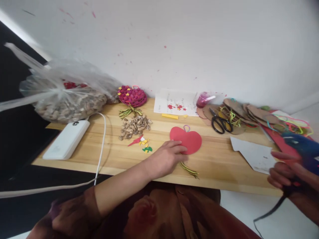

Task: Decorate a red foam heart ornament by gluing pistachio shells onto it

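My left hand rests on the wooden table, fingers stretched onto the lower left edge of a red apple-shaped cutout with a small loop on top. A green-yellow striped cord lies just below that hand. My right hand is at the right edge, fingers wrapped round a blue glue gun whose dark cable hangs down off the table. The right hand is blurred.
A pile of nut shells, small coloured paper bits and a magenta shell-covered piece lie left of centre. A plastic bag of shells, a white power bank, black scissors, cardboard shapes and white paper fill the rest.
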`<state>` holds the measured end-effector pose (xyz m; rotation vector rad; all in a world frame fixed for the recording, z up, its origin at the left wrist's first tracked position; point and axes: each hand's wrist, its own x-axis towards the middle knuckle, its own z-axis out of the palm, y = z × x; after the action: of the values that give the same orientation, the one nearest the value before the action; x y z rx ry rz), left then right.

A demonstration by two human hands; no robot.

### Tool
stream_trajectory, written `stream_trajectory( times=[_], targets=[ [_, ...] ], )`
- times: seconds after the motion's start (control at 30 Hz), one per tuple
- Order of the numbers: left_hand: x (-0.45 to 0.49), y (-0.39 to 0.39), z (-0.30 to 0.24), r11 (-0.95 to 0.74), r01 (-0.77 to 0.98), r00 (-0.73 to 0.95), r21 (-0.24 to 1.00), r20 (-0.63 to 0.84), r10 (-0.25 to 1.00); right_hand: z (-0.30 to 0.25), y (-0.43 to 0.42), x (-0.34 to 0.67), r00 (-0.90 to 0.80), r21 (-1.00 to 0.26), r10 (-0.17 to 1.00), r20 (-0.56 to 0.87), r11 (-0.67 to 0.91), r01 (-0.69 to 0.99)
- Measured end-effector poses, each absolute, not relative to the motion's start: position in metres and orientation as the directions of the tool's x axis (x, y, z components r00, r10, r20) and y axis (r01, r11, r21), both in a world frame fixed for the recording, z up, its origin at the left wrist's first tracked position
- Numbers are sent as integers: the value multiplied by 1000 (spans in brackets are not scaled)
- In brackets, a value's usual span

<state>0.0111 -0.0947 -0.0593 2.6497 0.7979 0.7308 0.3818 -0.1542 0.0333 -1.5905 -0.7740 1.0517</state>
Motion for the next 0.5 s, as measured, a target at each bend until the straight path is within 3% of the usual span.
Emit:
stream_trajectory(
  times=[0.07, 0.17, 0.4, 0.5],
  targets=[
    [12, -94, -62, -803, 450, 717, 391, 378, 585, 40, -154, 339, 289, -931, 888, -359, -318, -179],
    [12, -94, -65, -795, 473, 705, 379, 379, 600, 45, -152, 285, 55, -860, 884, -464, -434, -269],
    [11, -92, -64, -797, 475, 682, 372, 417, 601, 24, -122, 258, -99, -887, 918, -383, -395, -237],
    [12, -91, -59, -798, 463, 700, 385, 394, 596, 10, -110, 262, -51, -917, 939, -340, -344, -203]
  ],
)
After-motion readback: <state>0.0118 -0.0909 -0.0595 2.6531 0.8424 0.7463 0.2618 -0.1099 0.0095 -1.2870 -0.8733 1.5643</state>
